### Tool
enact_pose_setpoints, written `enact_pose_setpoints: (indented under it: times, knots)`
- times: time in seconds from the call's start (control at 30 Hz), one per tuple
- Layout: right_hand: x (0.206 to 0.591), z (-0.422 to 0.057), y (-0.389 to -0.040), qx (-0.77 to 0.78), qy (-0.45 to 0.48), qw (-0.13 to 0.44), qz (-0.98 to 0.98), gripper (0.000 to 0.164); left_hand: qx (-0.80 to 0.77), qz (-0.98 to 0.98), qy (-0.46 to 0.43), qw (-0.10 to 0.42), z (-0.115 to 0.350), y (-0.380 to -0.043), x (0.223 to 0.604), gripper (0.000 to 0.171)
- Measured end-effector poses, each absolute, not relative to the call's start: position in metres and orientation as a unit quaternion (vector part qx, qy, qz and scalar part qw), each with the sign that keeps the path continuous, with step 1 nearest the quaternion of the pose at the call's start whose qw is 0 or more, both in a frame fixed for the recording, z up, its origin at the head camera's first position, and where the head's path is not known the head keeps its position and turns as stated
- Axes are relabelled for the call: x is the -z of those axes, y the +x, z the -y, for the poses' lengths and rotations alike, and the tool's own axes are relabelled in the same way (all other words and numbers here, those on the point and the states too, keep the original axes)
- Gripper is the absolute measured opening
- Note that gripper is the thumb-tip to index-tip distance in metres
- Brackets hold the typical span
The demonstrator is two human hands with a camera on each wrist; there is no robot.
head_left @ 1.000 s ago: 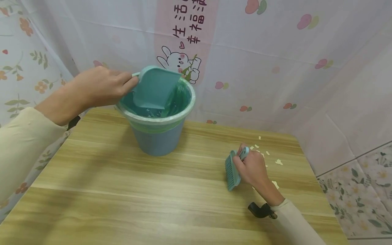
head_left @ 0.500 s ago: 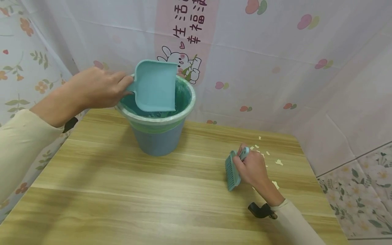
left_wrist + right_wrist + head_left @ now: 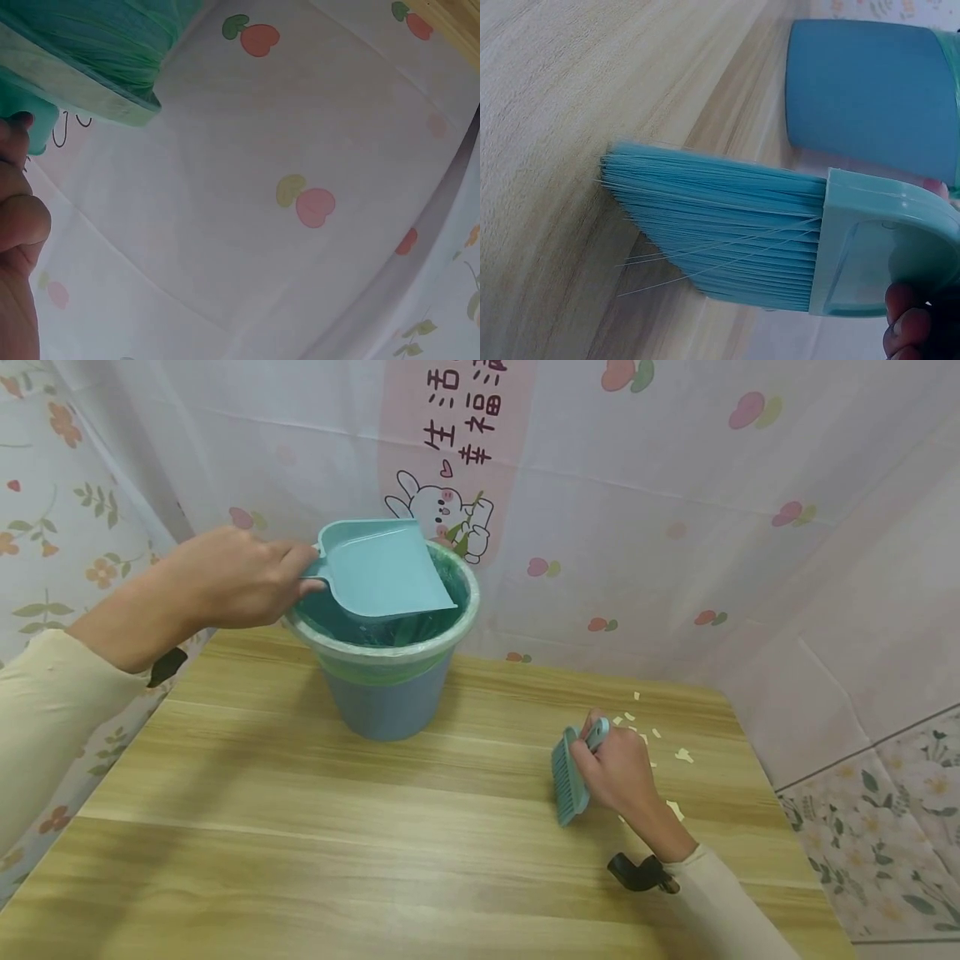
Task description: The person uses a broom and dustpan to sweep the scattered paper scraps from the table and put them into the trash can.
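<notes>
My left hand (image 3: 243,578) grips the handle of a light blue dustpan (image 3: 386,568), whose pan lies over the mouth of a blue bin (image 3: 390,697). A green bag lines the bin and folds over its rim. No scraps show on the pan's face. At the right of the table, my right hand (image 3: 618,768) holds a small teal hand brush (image 3: 570,777) by its handle. Its bristles (image 3: 712,225) reach down toward the wood in the right wrist view. Pale paper scraps (image 3: 683,755) are scattered just beyond and beside this hand.
The wood-patterned table (image 3: 360,852) ends at a white printed curtain (image 3: 600,527) right behind the bin. A floral panel (image 3: 885,835) stands beyond the right edge. A black strap end (image 3: 636,872) sticks out at the right wrist.
The dustpan has tipped from steeply tilted into the bin to a flatter pose, its face turning up, and the left hand drew slightly left. The right hand and brush stayed put.
</notes>
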State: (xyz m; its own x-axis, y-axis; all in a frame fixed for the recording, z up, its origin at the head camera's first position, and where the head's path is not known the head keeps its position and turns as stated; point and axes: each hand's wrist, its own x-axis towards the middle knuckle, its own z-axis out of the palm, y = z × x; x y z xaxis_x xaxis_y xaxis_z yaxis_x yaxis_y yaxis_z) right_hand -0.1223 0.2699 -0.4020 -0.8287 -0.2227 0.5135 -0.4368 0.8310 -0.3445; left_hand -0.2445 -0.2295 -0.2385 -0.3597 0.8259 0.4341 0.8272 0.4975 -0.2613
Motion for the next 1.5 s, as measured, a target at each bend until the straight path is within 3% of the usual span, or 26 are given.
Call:
enact_pose_setpoints:
  times: [0.17,0.27,0.4,0.6,0.87,1.1,1.2,1.37,1.5]
  knots:
    - [0.402,-0.269,-0.122,-0.23,0.172,0.231,0.929,0.012,0.006,0.838,-0.496,0.228,0.227,-0.24,0.236,0.039]
    - [0.401,-0.269,-0.123,-0.23,0.173,0.231,0.929,0.012,0.012,0.833,-0.503,0.229,0.223,-0.238,0.237,0.042]
    - [0.401,-0.268,-0.123,-0.231,0.172,0.23,0.93,0.012,0.027,0.819,-0.518,0.245,0.214,-0.233,0.238,0.065]
    - [0.399,-0.268,-0.122,-0.232,0.167,0.222,0.932,0.012,0.054,0.794,-0.548,0.259,0.193,-0.22,0.24,0.067]
    - [0.401,-0.269,-0.121,-0.234,0.164,0.224,0.932,0.012,0.087,0.778,-0.572,0.246,0.163,-0.198,0.241,0.062]
    - [0.401,-0.271,-0.12,-0.231,0.161,0.224,0.933,0.012,0.078,0.738,-0.614,0.268,0.138,-0.182,0.248,0.055]
    - [0.4,-0.271,-0.12,-0.223,0.164,0.221,0.935,0.021,0.079,0.73,-0.623,0.27,0.129,-0.175,0.253,0.051]
    - [0.399,-0.272,-0.119,-0.214,0.176,0.221,0.935,0.033,0.078,0.727,-0.632,0.259,0.117,-0.169,0.261,0.025]
    - [0.4,-0.273,-0.119,-0.219,0.192,0.228,0.929,0.033,0.073,0.734,-0.632,0.238,0.109,-0.167,0.268,0.025]
